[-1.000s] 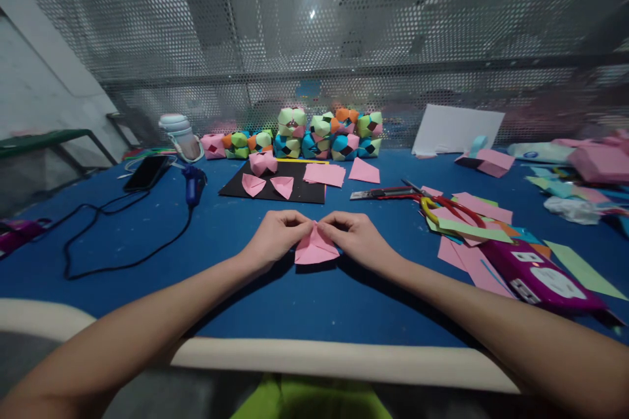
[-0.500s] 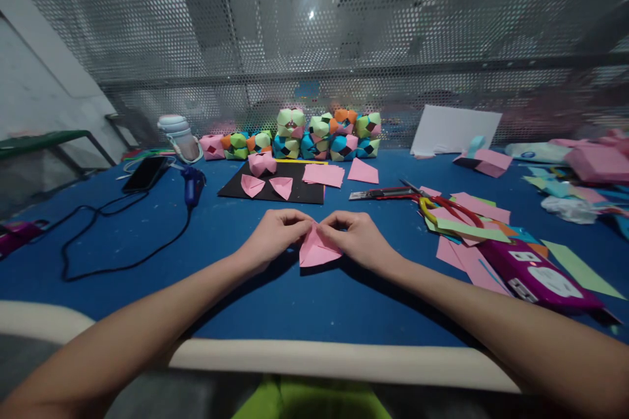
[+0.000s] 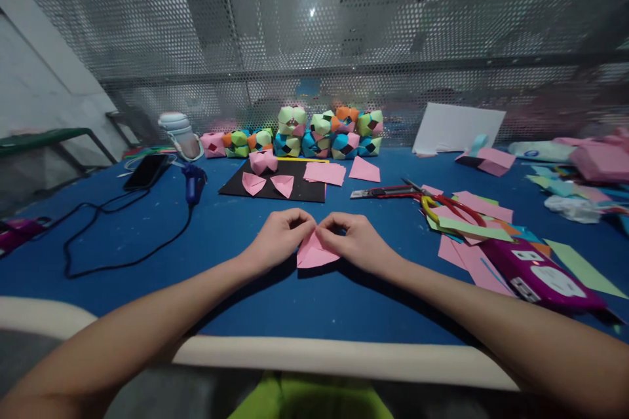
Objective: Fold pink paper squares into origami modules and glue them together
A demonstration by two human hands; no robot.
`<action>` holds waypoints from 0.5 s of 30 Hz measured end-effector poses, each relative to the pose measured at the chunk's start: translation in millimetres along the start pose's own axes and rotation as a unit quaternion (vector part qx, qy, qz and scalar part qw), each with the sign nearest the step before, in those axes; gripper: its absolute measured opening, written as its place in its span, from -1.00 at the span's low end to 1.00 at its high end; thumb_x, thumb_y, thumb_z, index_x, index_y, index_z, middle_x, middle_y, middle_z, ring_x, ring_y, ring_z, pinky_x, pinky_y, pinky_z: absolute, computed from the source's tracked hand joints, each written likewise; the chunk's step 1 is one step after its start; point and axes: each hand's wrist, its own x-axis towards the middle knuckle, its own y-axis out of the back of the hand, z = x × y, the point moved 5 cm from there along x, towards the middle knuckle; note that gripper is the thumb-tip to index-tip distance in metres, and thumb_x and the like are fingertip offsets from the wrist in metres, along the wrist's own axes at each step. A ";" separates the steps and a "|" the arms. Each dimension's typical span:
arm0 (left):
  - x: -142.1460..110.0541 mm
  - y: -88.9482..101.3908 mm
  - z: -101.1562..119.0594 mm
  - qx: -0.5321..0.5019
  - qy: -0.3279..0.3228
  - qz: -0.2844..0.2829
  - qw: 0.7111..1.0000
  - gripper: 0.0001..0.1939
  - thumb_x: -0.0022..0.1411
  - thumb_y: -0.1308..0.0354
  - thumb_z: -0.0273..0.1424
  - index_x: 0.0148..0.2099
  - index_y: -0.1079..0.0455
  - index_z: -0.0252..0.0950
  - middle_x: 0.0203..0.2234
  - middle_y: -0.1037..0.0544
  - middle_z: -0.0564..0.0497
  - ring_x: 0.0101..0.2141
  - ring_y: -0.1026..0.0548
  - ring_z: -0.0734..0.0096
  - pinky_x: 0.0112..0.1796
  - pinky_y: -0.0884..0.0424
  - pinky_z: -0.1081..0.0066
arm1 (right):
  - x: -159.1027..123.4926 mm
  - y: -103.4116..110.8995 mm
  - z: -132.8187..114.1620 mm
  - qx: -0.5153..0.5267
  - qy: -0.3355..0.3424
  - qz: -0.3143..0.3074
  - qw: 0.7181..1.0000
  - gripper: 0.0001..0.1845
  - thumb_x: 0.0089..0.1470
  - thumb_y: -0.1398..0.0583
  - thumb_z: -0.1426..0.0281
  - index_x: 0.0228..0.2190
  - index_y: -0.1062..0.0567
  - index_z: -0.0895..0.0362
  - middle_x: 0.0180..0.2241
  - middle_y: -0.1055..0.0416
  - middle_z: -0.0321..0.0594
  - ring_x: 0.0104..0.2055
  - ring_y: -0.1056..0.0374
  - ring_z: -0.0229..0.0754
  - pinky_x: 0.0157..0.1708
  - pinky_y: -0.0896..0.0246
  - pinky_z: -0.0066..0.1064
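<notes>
A small folded pink paper piece [image 3: 312, 254] rests on the blue table [image 3: 295, 301] in front of me. My left hand [image 3: 279, 237] pinches its top corner from the left, fingers curled. My right hand [image 3: 354, 241] pinches the same top from the right, knuckles bent, and the two hands almost touch. Further back, two folded pink units [image 3: 268, 184] and a finished pink shape [image 3: 263, 162] lie on a black sheet [image 3: 299, 188].
A row of multicoloured paper balls [image 3: 324, 133] stands along the mesh fence. Flat pink squares [image 3: 324, 173], red-handled scissors [image 3: 442, 204], a cutter [image 3: 381, 193], paper scraps and a purple power strip [image 3: 540, 278] lie to the right. A phone [image 3: 146, 171], bottle [image 3: 180, 135] and black cable [image 3: 118, 236] lie left.
The hands have closed in slightly on the paper's top, and the pink piece now lies a little flatter and more covered by my fingers.
</notes>
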 end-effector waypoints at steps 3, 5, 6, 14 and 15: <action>-1.6 -2.6 1.9 0.018 -0.025 -0.013 0.999 -0.82 0.10 -0.02 -0.39 -0.44 -0.40 -0.35 -0.51 -0.48 0.05 -0.45 -0.37 0.48 -0.39 -0.27 0.51 | -0.4 -0.7 -0.8 -0.027 0.019 0.012 0.999 -0.83 -0.05 -0.10 0.45 -0.62 -0.39 0.19 -0.61 -0.36 -0.30 -0.55 -0.21 -0.34 -0.51 -0.08 -0.50; -2.4 -2.5 2.9 0.029 -0.040 -0.009 0.999 -0.82 0.11 -0.01 -0.40 -0.43 -0.39 -0.35 -0.50 -0.48 0.05 -0.44 -0.38 0.48 -0.39 -0.27 0.51 | -0.7 -0.8 -1.1 -0.033 0.029 0.016 0.999 -0.83 -0.06 -0.09 0.45 -0.63 -0.37 0.18 -0.61 -0.36 -0.31 -0.55 -0.21 -0.34 -0.51 -0.08 -0.50; -2.8 -1.8 3.4 0.034 -0.045 -0.003 0.998 -0.83 0.11 -0.01 -0.41 -0.43 -0.39 -0.35 -0.51 -0.48 0.05 -0.44 -0.38 0.48 -0.39 -0.27 0.52 | -0.7 -1.0 -1.0 -0.027 0.029 0.013 0.999 -0.83 -0.05 -0.09 0.45 -0.61 -0.38 0.18 -0.60 -0.37 -0.31 -0.54 -0.21 -0.34 -0.50 -0.09 -0.50; -7.1 -2.1 10.3 0.089 -0.095 0.002 0.992 -0.83 0.13 -0.02 -0.44 -0.43 -0.42 -0.33 -0.50 -0.51 0.04 -0.47 -0.38 0.50 -0.41 -0.25 0.52 | -1.0 0.3 -1.9 -0.030 0.016 0.013 0.999 -0.84 -0.06 -0.10 0.45 -0.63 -0.36 0.17 -0.61 -0.36 -0.31 -0.54 -0.21 -0.33 -0.49 -0.09 -0.49; -7.1 -1.5 10.2 0.089 -0.093 0.007 0.992 -0.83 0.13 -0.03 -0.43 -0.42 -0.42 -0.33 -0.50 -0.51 0.04 -0.47 -0.39 0.49 -0.41 -0.26 0.51 | -0.7 0.5 -1.9 -0.025 0.010 0.006 1.000 -0.84 -0.05 -0.10 0.45 -0.61 -0.37 0.17 -0.60 -0.36 -0.30 -0.53 -0.22 -0.33 -0.48 -0.09 -0.49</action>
